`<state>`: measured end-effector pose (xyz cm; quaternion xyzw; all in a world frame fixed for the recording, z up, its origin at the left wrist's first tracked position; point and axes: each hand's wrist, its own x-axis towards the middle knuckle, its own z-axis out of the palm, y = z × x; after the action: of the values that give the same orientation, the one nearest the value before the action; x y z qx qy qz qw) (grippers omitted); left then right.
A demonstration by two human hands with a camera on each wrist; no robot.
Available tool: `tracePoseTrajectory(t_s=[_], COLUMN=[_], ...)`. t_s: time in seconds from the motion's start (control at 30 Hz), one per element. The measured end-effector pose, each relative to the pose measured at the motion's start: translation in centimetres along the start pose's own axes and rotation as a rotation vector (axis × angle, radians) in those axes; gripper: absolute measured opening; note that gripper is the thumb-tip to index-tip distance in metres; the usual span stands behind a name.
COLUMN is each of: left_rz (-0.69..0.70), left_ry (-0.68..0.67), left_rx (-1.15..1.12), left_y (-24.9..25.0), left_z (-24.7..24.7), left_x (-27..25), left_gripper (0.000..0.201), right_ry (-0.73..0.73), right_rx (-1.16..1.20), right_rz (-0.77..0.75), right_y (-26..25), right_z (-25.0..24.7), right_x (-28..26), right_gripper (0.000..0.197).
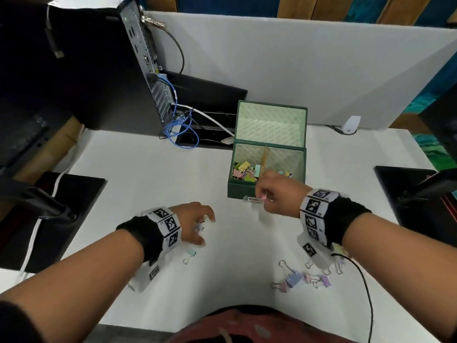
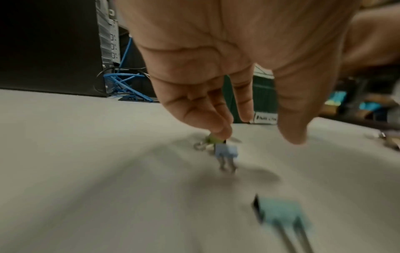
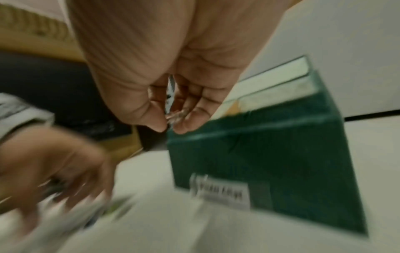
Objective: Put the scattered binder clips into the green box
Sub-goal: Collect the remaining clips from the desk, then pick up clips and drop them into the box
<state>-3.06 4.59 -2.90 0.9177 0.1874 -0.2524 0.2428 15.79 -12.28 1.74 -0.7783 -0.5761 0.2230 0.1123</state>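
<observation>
The green box (image 1: 241,190) stands open on the white desk with several pastel binder clips in its left compartment. My right hand (image 1: 265,194) hovers at the box's front wall and pinches a pink binder clip (image 1: 263,196); the right wrist view shows its wire handles (image 3: 175,116) between curled fingers. My left hand (image 1: 202,229) reaches down with spread fingers. One of its fingertips (image 2: 223,132) touches a green clip (image 2: 211,140) beside a blue clip (image 2: 226,151). A teal clip (image 1: 190,254) lies nearer me. Several more clips (image 1: 296,278) lie under my right forearm.
A black computer tower (image 1: 81,70) with blue cables (image 1: 180,125) stands at the back left. Black pads lie at the left (image 1: 61,219) and right (image 1: 408,194) desk edges. A black cord (image 1: 366,288) runs along the right. A white partition (image 1: 296,58) closes the back.
</observation>
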Motion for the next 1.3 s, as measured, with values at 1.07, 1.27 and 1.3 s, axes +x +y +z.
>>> tracePoseTrajectory(t_s=[1.07, 1.27, 1.3], left_rz=[-0.032, -0.044, -0.04], left_ry=[0.126, 0.143, 0.143], left_rx=[-0.032, -0.05, -0.051], left_y=[0.4, 1.5, 1.6], left_z=[2.5, 2.9, 2.9], left_x=[1.5, 1.3, 1.3], left_gripper=[0.032, 0.022, 0.022], right_ry=[-0.62, -0.469, -0.458], right_rx=[-0.372, -0.412, -0.413], right_rz=[-0.178, -0.264, -0.253], right_y=[-0.1, -0.2, -0.1], right_z=[6.7, 8.1, 8.2], right_x=[-7.5, -7.5, -7.3], right_gripper=[0.045, 0.024, 0.024])
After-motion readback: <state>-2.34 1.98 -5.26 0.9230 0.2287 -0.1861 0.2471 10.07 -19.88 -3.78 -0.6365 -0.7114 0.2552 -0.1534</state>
